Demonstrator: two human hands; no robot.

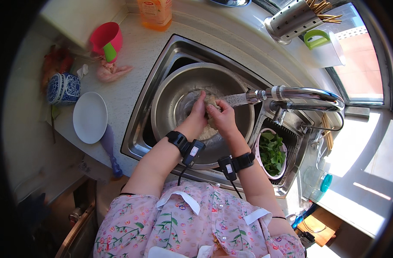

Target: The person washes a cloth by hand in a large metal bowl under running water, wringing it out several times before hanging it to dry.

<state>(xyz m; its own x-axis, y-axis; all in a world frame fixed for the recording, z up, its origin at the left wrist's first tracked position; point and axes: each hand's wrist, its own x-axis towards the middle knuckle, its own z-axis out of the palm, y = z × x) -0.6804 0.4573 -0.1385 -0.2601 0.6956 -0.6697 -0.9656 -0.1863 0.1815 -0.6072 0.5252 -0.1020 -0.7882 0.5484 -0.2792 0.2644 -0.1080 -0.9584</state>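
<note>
Over a large stainless steel basin set in the sink, my left hand and my right hand grip a crumpled, pale greenish-beige cloth-like piece between them. What it is exactly cannot be told. Water runs from the chrome faucet beside my right hand and falls close to the piece. Water lies in the basin under both hands, with something pale below them that is partly hidden by my wrists.
Right of the basin, a pink-rimmed basket holds green leaves. At left are a white plate, a blue-and-white jar, a pink cup and a pink cloth. A perforated chopstick holder stands at the back right.
</note>
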